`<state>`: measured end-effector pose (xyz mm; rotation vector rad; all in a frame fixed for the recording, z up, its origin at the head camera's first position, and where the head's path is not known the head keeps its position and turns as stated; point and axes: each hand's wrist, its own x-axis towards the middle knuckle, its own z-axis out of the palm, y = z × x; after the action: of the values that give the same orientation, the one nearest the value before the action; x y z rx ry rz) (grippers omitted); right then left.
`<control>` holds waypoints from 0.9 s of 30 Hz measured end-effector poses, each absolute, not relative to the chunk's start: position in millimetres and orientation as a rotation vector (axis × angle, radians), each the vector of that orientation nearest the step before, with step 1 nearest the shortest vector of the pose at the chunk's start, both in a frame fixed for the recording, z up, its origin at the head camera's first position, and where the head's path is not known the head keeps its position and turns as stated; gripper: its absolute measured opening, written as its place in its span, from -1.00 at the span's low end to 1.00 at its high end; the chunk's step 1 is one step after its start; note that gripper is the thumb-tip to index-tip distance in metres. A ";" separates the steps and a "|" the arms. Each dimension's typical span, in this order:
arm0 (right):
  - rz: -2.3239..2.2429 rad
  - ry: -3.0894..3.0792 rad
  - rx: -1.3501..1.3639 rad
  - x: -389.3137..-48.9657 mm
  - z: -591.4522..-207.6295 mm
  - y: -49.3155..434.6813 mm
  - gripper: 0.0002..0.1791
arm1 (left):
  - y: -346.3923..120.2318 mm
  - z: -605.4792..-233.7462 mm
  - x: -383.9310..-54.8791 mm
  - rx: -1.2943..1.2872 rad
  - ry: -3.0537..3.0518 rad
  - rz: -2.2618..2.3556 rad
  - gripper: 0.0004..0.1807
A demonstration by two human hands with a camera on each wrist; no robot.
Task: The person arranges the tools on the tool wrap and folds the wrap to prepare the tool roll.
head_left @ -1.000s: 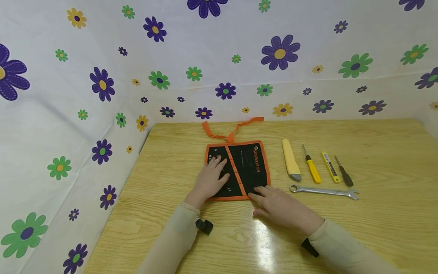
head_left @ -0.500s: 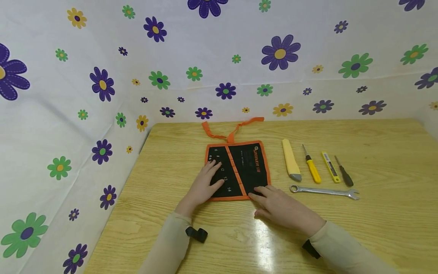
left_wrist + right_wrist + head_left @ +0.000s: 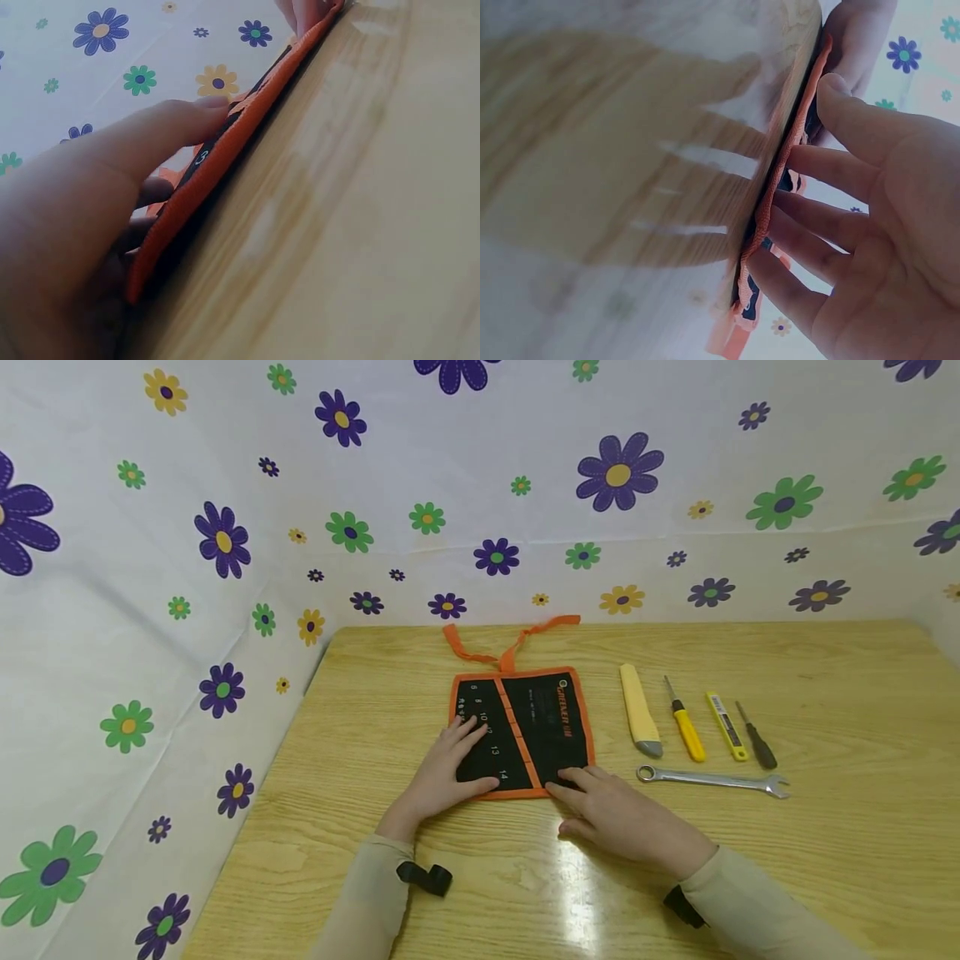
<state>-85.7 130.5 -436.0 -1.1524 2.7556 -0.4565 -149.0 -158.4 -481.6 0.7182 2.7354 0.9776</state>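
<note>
A black tool pouch [image 3: 555,718] with orange trim lies unfolded on the table, its orange ties [image 3: 510,656] spread out behind it. Printed numbers run down its left pocket panel. My left hand [image 3: 438,777] rests on the pouch's left side, fingers spread and thumb along the near edge. In the left wrist view that thumb lies over the orange edge [image 3: 202,172]. My right hand [image 3: 618,818] rests its fingertips on the near right corner. The right wrist view shows its fingers extended to the orange edge [image 3: 772,180]. Neither hand grips anything.
Right of the pouch lie a pale yellow tool with a grey end [image 3: 640,710], a yellow-handled screwdriver [image 3: 686,727], a yellow box cutter [image 3: 725,727] and a small dark-handled screwdriver [image 3: 757,739]. A combination wrench [image 3: 712,779] lies crosswise before them. Flower-patterned sheeting [image 3: 420,443] hangs behind and left.
My left hand has slid left and toward me over the pouch, uncovering the printed numbers; its thumb now lies at the near edge. My right hand has stayed at its corner.
</note>
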 end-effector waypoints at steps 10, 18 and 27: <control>-0.483 2.736 -1.120 -88.2 -434.6 134.6 -0.42 | -158.7 -487.2 -149.1 0.792 2.799 0.903 0.00; -0.545 2.903 -1.072 -102.0 -432.5 152.2 -0.50 | -159.0 -488.9 -149.2 0.771 2.802 0.882 0.00; -0.653 3.077 -0.695 -126.5 -429.4 186.0 -0.52 | -160.2 -489.1 -149.1 0.761 2.811 0.864 -0.01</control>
<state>-126.5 186.0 -429.4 -0.6954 3.0773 -0.6529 -149.1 -160.2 -489.1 0.7610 2.8106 0.8639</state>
